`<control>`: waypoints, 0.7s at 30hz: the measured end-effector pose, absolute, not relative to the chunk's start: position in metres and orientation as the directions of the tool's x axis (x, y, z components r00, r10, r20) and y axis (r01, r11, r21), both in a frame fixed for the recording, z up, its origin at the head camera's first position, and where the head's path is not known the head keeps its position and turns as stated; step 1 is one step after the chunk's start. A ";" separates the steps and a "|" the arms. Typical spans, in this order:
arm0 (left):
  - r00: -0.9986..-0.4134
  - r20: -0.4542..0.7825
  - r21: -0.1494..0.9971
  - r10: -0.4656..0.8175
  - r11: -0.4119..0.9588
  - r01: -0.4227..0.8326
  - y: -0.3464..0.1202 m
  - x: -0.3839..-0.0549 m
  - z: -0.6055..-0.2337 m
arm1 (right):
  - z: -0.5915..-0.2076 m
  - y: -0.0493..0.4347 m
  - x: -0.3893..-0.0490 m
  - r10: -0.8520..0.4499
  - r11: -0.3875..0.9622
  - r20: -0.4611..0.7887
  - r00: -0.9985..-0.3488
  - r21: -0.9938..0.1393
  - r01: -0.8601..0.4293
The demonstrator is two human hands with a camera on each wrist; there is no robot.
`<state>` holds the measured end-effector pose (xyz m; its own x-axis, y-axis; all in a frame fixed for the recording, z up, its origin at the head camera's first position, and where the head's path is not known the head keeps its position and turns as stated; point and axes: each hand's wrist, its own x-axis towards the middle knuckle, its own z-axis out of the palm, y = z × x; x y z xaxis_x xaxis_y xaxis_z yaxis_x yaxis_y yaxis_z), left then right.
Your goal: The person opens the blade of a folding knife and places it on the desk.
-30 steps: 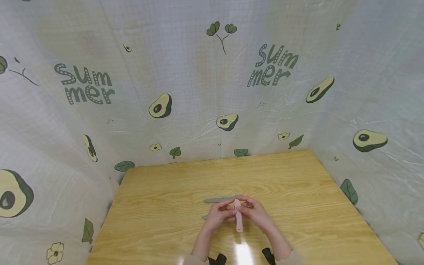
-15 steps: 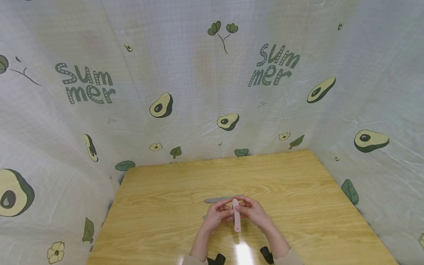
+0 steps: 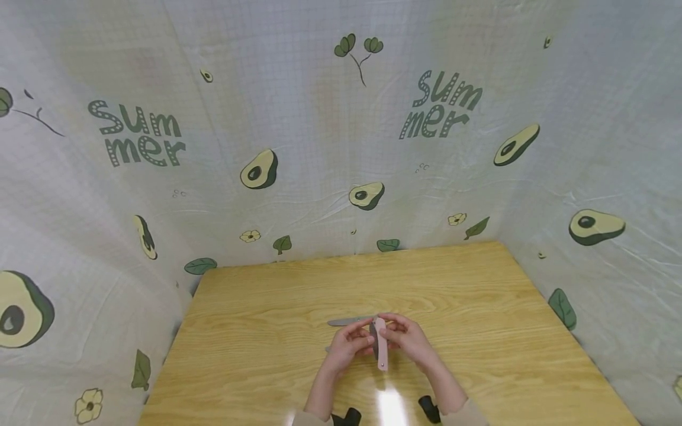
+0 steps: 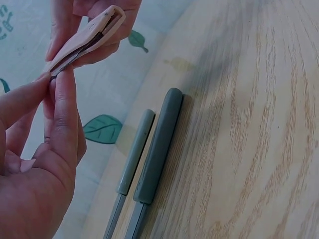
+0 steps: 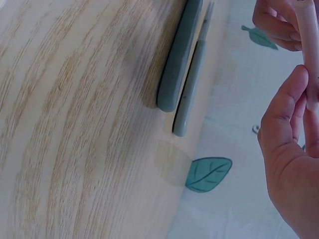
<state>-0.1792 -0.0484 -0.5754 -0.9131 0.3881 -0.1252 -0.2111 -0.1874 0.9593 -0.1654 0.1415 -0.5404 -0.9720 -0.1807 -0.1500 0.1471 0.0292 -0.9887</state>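
In the head view, a folding knife with a pink handle point(image 3: 382, 352) is held upright above the table between both hands. Its dark blade point(image 3: 375, 341) stands partly out of the handle on the left. My left hand point(image 3: 345, 345) pinches the blade's edge between thumb and finger, as the left wrist view shows at the blade point(image 4: 75, 54). My right hand point(image 3: 409, 342) grips the pink handle, thumb on its near face. Beyond the hands lies a grey-green knife point(image 3: 346, 322); a second one point(image 3: 328, 349) is mostly hidden behind the left hand.
Both grey-green knives lie side by side on the wooden table point(image 3: 256, 331), their handles point(image 4: 159, 144) thick and rounded. A white curtain point(image 3: 298, 118) printed with avocados and leaves surrounds the table's back and sides. Black straps or mounts point(image 3: 348, 417) show at the wrists.
The dark blade shows wider beside the pink handle than before, swung out to the left. The hands have shifted only slightly.
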 end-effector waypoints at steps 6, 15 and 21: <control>-0.920 -0.112 0.963 0.376 -0.186 -0.193 -0.047 -0.179 -0.574 | -0.541 0.142 -0.166 -0.173 0.024 -0.156 -0.973 -0.988 0.154; -0.933 -0.091 0.969 0.349 -0.185 -0.163 -0.045 -0.176 -0.573 | -0.541 0.141 -0.166 -0.173 0.012 -0.160 -0.972 -0.987 0.161; -0.942 -0.086 0.974 0.324 -0.173 -0.148 -0.044 -0.176 -0.573 | -0.541 0.141 -0.165 -0.167 0.015 -0.160 -0.973 -0.987 0.159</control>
